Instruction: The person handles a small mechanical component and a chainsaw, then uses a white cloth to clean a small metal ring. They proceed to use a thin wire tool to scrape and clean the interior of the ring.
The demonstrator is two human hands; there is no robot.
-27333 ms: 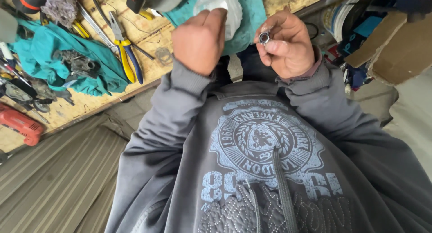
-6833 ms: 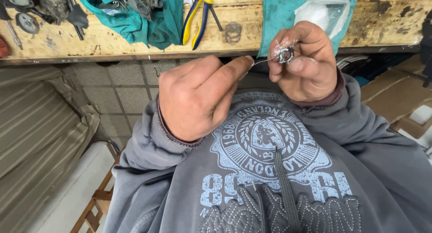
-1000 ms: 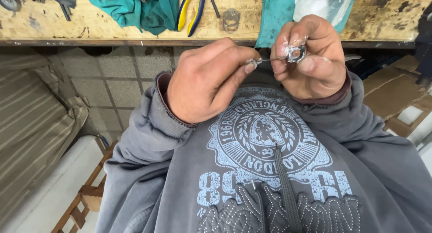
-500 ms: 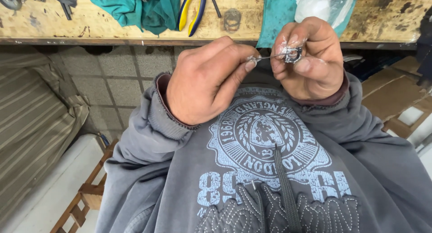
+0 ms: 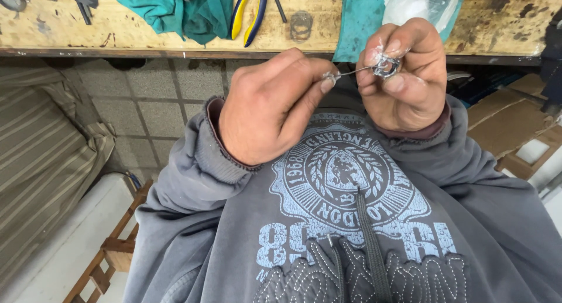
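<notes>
head view: right hand (image 5: 404, 74) pinches metal ring (image 5: 386, 66), left hand (image 5: 269, 107) grip clamps wire (image 5: 351, 72).

Grey hoodie filling most of the lower frame, kinda faded and washed-out looking. Big pale-blue round crest print (image 5: 342, 177) dead centre on the chest, with a wreath and a small figure inside and lettering round the ring, seen upside down from up here. Large pale-blue digits below it. White quilt-style stitching (image 5: 363, 276) along the bottom middle, scalloped pattern. Dark flat drawcord (image 5: 367, 244) down the centre. Ribbed cuffs on both sleeves, with a dark reddish lining peeking out at the wrists, centre left and upper right. Bare left hand (image 5: 266, 107) and right hand (image 5: 407, 74), no gloves.
</notes>
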